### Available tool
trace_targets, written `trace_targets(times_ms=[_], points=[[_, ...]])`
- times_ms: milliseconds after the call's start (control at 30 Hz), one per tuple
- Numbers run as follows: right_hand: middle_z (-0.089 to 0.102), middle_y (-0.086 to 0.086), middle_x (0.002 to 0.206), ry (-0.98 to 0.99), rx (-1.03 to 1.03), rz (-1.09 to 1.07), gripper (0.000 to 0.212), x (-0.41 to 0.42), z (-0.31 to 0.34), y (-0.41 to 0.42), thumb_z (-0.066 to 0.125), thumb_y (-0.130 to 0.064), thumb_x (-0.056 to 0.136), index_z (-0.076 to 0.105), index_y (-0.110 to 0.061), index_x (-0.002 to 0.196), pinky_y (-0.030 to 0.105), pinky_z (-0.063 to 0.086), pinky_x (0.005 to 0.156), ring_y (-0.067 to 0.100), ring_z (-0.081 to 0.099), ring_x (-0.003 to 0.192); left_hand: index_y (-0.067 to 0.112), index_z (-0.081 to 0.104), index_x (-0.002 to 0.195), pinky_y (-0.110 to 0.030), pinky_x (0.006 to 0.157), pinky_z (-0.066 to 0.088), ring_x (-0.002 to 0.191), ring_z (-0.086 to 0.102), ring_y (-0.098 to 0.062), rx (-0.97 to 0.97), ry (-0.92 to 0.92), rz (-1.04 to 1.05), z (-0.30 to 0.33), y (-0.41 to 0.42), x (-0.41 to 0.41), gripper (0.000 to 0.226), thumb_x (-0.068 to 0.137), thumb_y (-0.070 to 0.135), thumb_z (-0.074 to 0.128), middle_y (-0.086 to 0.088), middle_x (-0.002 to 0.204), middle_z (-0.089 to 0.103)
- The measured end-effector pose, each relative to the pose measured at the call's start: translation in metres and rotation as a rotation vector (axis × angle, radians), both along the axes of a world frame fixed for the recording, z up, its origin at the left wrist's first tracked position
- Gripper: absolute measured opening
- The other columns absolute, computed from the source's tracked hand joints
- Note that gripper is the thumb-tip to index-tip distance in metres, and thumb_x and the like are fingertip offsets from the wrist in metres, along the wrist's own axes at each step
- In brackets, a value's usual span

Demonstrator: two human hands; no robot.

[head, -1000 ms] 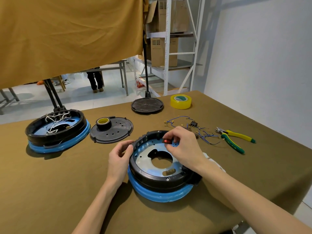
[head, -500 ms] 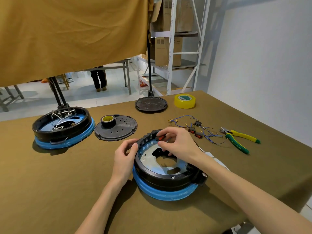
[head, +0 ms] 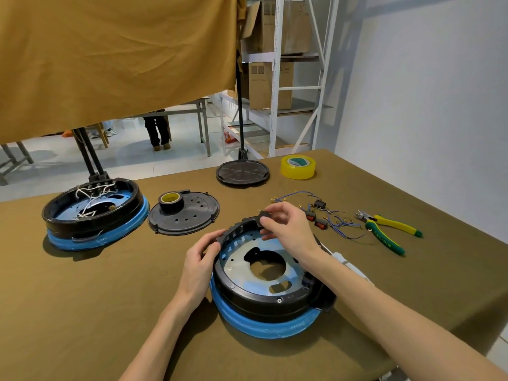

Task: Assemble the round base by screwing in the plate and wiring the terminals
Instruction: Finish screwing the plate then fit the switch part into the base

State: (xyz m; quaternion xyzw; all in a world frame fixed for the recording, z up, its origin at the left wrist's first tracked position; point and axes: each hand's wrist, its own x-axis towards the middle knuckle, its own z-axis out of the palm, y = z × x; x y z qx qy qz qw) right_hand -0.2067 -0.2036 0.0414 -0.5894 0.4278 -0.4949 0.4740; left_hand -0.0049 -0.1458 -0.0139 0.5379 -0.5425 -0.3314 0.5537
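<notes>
A round black base (head: pixel 264 301) with a blue ring underneath lies in front of me, a metal plate (head: pixel 239 266) inside it. My left hand (head: pixel 202 261) grips the base's left rim. My right hand (head: pixel 286 229) pinches a small black switch (head: pixel 262 215) at the far rim of the base. Loose blue wires with terminals (head: pixel 341 222) and two red switches (head: pixel 316 220) lie just right of that hand.
A second base with white wiring (head: pixel 93 213) sits at the left. A black perforated cover (head: pixel 192 215) carries a tape roll (head: pixel 171 200). Another black disc (head: pixel 242 171), yellow tape (head: pixel 298 167) and green-yellow pliers (head: pixel 387 232) lie toward the back and right.
My right hand has shifted slightly left along the far rim, and the part it pinches now shows its black side instead of red. The left hand stays on the rim.
</notes>
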Motion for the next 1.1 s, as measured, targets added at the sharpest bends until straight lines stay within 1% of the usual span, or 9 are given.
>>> trace_targets(times_ms=[200,367,500,633,733,833,900,1000,1100], points=[[0.076,0.007,0.079,-0.095,-0.011,0.079,0.018,0.0,0.003,0.003,0.066,0.008,0.093,0.069,-0.007,0.103,0.03,0.061,0.068,0.023,0.074,0.072,0.023,0.069,0.116,-0.022,0.087,0.051,0.11,0.064,-0.008,-0.008,0.019,0.029,-0.001,0.003,0.002,0.027,0.097,0.027,0.052,0.006,0.113,0.071],[0.076,0.006,0.088,-0.017,-0.144,0.057,0.022,0.0,0.004,0.008,0.075,0.002,0.087,0.071,-0.012,0.103,0.029,0.061,0.075,0.024,0.076,0.081,0.021,0.071,0.111,-0.04,0.094,0.055,0.107,0.065,-0.015,-0.008,-0.063,0.117,0.004,0.003,0.007,0.014,0.102,0.018,0.061,0.005,0.107,0.072],[0.075,0.0,0.088,0.163,-0.255,0.073,0.023,0.006,0.005,0.008,0.083,-0.003,0.081,0.072,-0.017,0.096,0.025,0.058,0.075,0.015,0.072,0.081,0.033,0.069,0.126,-0.029,0.092,0.05,0.105,0.063,-0.001,-0.127,-0.182,0.08,0.022,0.002,0.006,0.028,0.097,0.031,0.068,0.017,0.11,0.071],[0.077,-0.002,0.086,0.187,-0.302,0.126,0.022,0.012,0.006,0.008,0.085,-0.006,0.08,0.075,-0.019,0.095,0.026,0.06,0.074,0.015,0.074,0.078,0.037,0.073,0.118,-0.011,0.082,0.049,0.099,0.068,0.0,-0.193,-0.162,-0.046,0.031,0.002,-0.004,0.028,0.096,0.021,0.072,0.021,0.102,0.075],[0.077,-0.005,0.084,0.198,-0.324,0.156,0.024,0.014,0.007,0.009,0.086,-0.006,0.079,0.075,-0.023,0.092,0.024,0.059,0.071,0.014,0.074,0.076,0.034,0.075,0.107,-0.015,0.084,0.049,0.096,0.069,-0.001,-0.214,-0.169,-0.019,0.033,-0.001,-0.001,0.023,0.095,0.015,0.072,0.019,0.098,0.076],[0.074,-0.001,0.088,0.191,-0.322,0.14,0.028,0.014,0.008,0.009,0.082,-0.005,0.082,0.073,-0.024,0.1,0.029,0.062,0.074,0.017,0.074,0.079,0.029,0.075,0.107,-0.024,0.085,0.054,0.095,0.069,-0.003,-0.189,-0.162,-0.022,0.032,-0.006,0.004,0.016,0.097,0.017,0.069,0.018,0.098,0.076],[0.072,0.0,0.091,0.211,-0.33,0.058,0.025,0.013,0.007,0.005,0.077,-0.007,0.086,0.071,-0.022,0.106,0.024,0.06,0.073,0.014,0.072,0.079,0.03,0.073,0.107,-0.023,0.08,0.058,0.096,0.071,-0.005,-0.168,-0.112,-0.006,0.031,-0.01,0.006,0.017,0.099,0.017,0.067,0.018,0.1,0.076],[0.067,-0.002,0.095,0.369,-0.394,-0.129,0.02,0.006,0.005,-0.003,0.068,-0.006,0.091,0.068,-0.017,0.108,0.022,0.051,0.075,0.011,0.064,0.084,0.028,0.071,0.108,-0.019,0.083,0.059,0.099,0.072,-0.005,-0.11,0.002,0.066,0.024,-0.016,0.014,0.018,0.099,0.014,0.066,0.014,0.102,0.077],[0.059,0.003,0.12,0.974,-0.51,-0.245,0.03,0.001,-0.003,-0.013,0.061,-0.023,0.096,0.06,-0.018,0.126,0.038,0.041,0.098,0.023,0.054,0.113,0.025,0.071,0.111,-0.026,0.091,0.058,0.103,0.072,-0.007,-0.053,0.047,0.099,0.013,-0.02,0.019,0.016,0.1,0.015,0.066,0.008,0.106,0.077]])
